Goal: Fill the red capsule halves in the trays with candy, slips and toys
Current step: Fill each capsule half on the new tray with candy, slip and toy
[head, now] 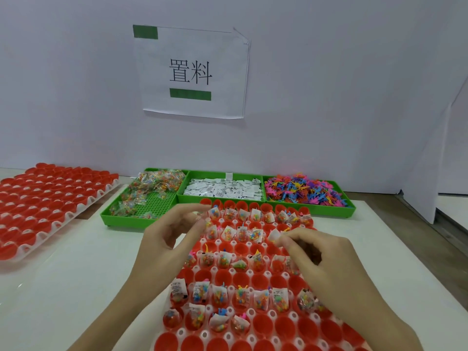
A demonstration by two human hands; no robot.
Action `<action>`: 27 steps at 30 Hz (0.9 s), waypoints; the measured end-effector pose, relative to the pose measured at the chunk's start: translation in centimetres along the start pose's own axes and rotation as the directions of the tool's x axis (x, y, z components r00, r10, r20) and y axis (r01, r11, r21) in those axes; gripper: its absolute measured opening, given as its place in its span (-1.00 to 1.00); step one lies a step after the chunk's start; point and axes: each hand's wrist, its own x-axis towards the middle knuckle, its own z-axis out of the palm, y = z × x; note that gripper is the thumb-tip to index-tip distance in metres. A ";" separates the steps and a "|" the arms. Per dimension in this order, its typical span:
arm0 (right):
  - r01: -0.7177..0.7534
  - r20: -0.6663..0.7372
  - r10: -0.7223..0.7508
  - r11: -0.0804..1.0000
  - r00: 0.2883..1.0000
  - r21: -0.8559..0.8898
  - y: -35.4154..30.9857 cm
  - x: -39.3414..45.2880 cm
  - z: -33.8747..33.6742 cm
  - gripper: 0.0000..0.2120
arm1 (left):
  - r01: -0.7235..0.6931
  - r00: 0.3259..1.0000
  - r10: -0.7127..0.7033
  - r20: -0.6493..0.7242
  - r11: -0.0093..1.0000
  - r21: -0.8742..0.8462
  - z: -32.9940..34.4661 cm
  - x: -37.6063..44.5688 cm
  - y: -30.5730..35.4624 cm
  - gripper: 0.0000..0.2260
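Note:
A white tray [253, 314] of red capsule halves lies in front of me; many halves hold a candy bag, a slip and a toy, while some rows hold nothing. My left hand [167, 236] hovers over the tray's far left part, its fingertips pinching something small near a filled capsule [212, 230]. Over the tray's right side my right hand [321, 257] pinches a white slip [274, 235] at a capsule. Behind the tray stand three green bins: candy bags [152, 188], white slips [222, 190] and coloured toys [306, 190].
A second white tray [60, 216] of unfilled red halves sits at the left on the white tabletop. A white wall with a printed paper sign [192, 72] stands right behind the bins. A white panel [435, 158] closes the right side.

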 end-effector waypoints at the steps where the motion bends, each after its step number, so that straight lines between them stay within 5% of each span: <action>1: -0.005 -0.012 0.005 1.000 1.000 0.002 -0.1 0.0 -0.1 -0.75 | 0.016 1.000 -0.015 0.021 0.999 -0.045 -0.1 0.1 0.1 -0.74; 7: -0.088 0.029 0.086 0.995 0.996 0.050 -0.8 0.3 0.2 -0.89 | 0.040 0.997 -0.039 0.060 0.999 -0.018 -0.9 0.5 0.3 -0.79; 16: 0.091 0.257 0.008 0.924 0.966 -0.370 -0.3 10.1 3.2 -0.86 | 0.040 0.999 -0.043 0.023 0.996 0.082 -1.9 1.0 -1.1 -0.91; 21: 0.070 0.255 0.065 0.871 0.965 -0.487 3.9 16.9 5.7 -0.83 | 0.055 0.998 -0.058 0.028 0.992 0.114 -1.9 0.9 -1.6 -0.93; 25: -0.057 0.087 0.116 0.862 0.989 -0.504 7.0 19.9 6.3 -0.87 | 0.000 0.999 -0.007 0.039 0.986 0.164 -1.9 0.9 -1.7 -0.94; 27: -0.057 0.135 0.146 0.858 0.980 -0.510 8.0 20.8 6.6 -0.87 | -0.017 0.999 0.011 0.034 0.981 0.195 -2.0 1.0 -1.8 -0.91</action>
